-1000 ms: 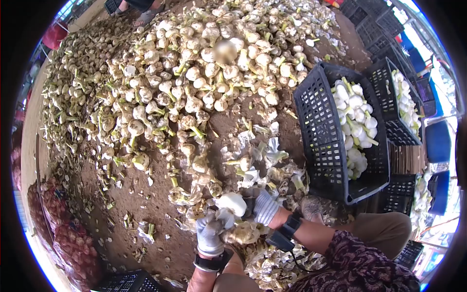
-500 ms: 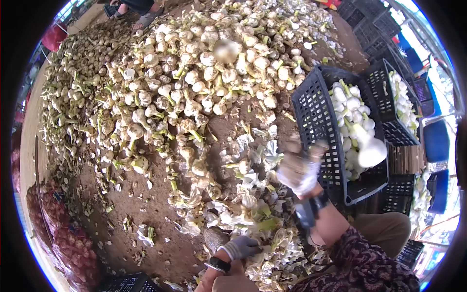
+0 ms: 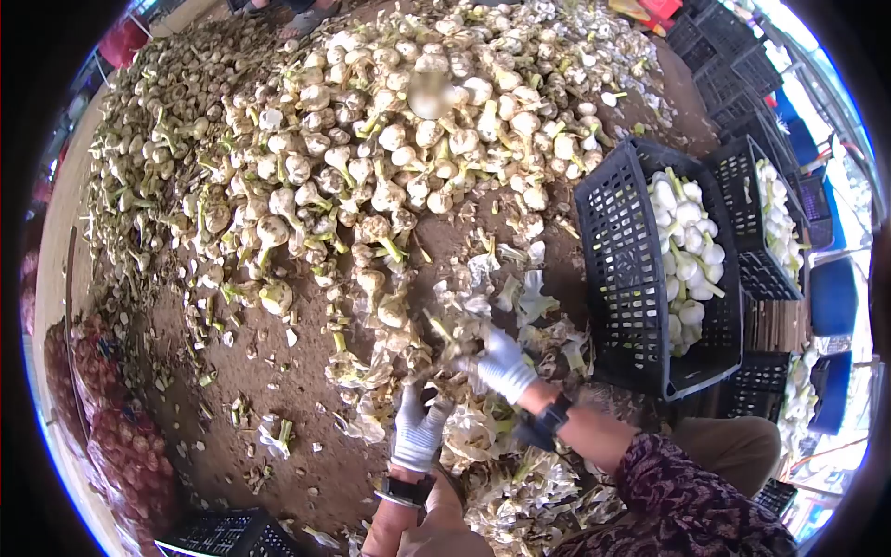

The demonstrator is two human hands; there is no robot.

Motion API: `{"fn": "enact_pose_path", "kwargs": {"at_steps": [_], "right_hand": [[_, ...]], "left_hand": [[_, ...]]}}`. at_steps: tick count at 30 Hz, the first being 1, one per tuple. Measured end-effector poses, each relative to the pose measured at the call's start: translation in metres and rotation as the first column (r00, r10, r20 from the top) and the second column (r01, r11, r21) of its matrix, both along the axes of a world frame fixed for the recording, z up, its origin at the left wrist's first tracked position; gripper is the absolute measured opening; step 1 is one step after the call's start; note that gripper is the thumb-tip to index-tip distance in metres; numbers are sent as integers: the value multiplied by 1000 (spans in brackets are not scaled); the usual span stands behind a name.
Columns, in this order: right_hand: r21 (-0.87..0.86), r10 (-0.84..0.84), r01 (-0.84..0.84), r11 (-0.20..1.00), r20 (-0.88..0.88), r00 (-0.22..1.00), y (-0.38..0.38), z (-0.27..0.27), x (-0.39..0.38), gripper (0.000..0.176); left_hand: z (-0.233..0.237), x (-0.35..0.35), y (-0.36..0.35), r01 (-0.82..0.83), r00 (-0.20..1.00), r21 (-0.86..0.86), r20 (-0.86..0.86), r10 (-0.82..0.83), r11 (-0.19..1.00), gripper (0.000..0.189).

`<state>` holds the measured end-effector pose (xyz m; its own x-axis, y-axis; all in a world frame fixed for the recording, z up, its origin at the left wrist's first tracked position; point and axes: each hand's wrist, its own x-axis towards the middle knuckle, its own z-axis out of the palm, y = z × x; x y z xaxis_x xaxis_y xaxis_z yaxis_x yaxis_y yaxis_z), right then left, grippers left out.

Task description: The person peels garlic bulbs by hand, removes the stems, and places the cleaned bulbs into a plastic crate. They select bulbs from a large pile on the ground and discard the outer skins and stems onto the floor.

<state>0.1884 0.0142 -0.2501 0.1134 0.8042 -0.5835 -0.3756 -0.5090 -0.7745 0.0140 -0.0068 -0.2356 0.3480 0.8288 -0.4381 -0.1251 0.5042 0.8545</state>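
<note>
My right hand [image 3: 504,365], in a white glove with dirty fingertips, is closed around a blurred garlic bulb [image 3: 455,351] with a stem, low over loose peelings. To its left, my left hand [image 3: 418,429] wears a striped whitish glove. Its fingers are curved and apart, with no bulb visible between them. Pale papery garlic skins [image 3: 473,432] lie beneath and between the hands. Beyond them spreads a large heap of unpeeled garlic [image 3: 371,167] with stems. On the right, a black plastic crate [image 3: 617,269] contains cleaned white garlic bulbs [image 3: 687,241].
A second black crate [image 3: 742,200] of white garlic stands behind the first. Red net sacks [image 3: 130,455] lie at lower left, near another black crate [image 3: 227,537]. Stacked crates [image 3: 719,56] and blue containers [image 3: 832,297] line the right. Another person's foot [image 3: 311,19] shows at the top.
My right hand has moved left from beside the crate to the peelings. The white bulb seen above the crate is now among the others. My left hand has moved up and forward.
</note>
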Motion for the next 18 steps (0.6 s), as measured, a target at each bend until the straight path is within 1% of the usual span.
{"fn": "enact_pose_path", "kwargs": {"at_steps": [1,2,3,4,5,7,8,9,10,11,13,14,15,16,17,18], "right_hand": [[97,85,-86,992,14,996,-12,1,-9,20],[210,141,-135,968,-10,990,-24,2,-17,23],[322,197,-178,930,-28,980,-29,10,-21,26],[176,241,-253,951,88,967,-29,16,-18,23],[8,203,-204,979,86,975,-28,23,-15,24],[189,260,-337,922,342,903,-22,18,-16,27],[186,257,-334,924,344,903,-23,17,-19,27],[159,219,-260,952,236,947,-21,26,-24,29],[125,175,-190,974,127,976,-19,32,-26,33],[124,175,-191,974,127,976,-18,30,-25,33],[125,234,-283,951,307,922,-18,25,-25,38],[125,235,-283,951,305,923,-18,23,-26,38],[105,212,-241,965,231,950,-19,22,-27,38],[80,186,-200,976,156,970,-20,22,-28,38],[80,186,-200,976,157,970,-22,22,-27,38],[46,181,-185,982,76,980,-23,21,-26,39]], "left_hand": [[4,2,3,4,996,-1,87,-4,1000,54],[5,4,2,-28,995,-16,91,29,999,57],[2,1,0,-44,995,-37,83,47,998,51],[1,-5,-2,-56,998,-57,39,58,997,48],[2,-10,-3,-64,998,-76,-3,64,995,46],[6,-8,-8,-60,998,-53,-29,59,997,47],[4,-5,-10,-25,993,28,-111,28,999,49],[1,-4,-12,13,981,108,-194,8,994,52],[-1,-5,-11,113,940,211,-341,-35,971,58],[-1,-5,-12,112,940,210,-340,-35,971,58],[11,-4,-8,212,860,409,-509,29,888,62],[16,-2,-6,225,844,457,-533,62,860,61],[14,-4,-6,227,843,456,-534,61,860,61],[11,-5,-8,288,803,497,-591,76,818,62],[9,-6,-8,350,760,531,-643,98,772,63],[11,-4,-9,350,760,531,-642,97,771,63]]}}
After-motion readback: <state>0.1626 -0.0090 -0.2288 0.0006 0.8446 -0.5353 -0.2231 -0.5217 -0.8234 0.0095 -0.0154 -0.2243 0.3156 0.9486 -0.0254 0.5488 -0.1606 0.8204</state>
